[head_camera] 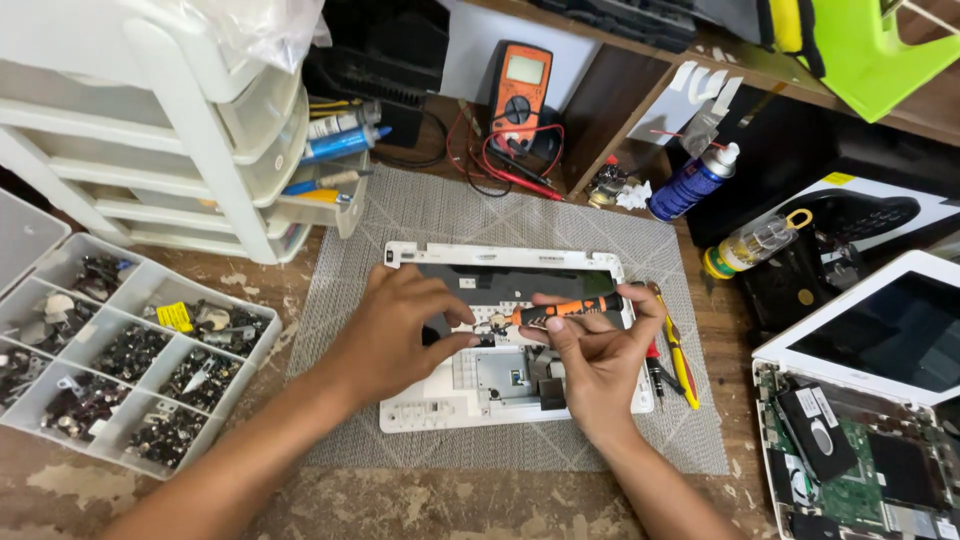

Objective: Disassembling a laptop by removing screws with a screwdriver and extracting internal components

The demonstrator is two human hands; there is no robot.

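Observation:
A white laptop casing [600,268] lies opened on a grey woven mat [420,215], its inner plate and small parts showing. My right hand [597,365] grips an orange and black screwdriver [565,308], whose tip points left at a spot in the middle of the casing. My left hand [398,325] rests on the casing's left half. Its thumb and fingertips pinch close to the screwdriver tip. I cannot tell whether they hold a small part.
A clear compartment tray [255,355] of several screws and parts sits at the left. White plastic drawers [190,130] stand behind it. At the back are an orange multimeter [520,85], a blue spray can [690,185] and a small bottle [750,243]. Another opened laptop [860,440] lies right. Loose screwdrivers [675,355] lie beside the casing.

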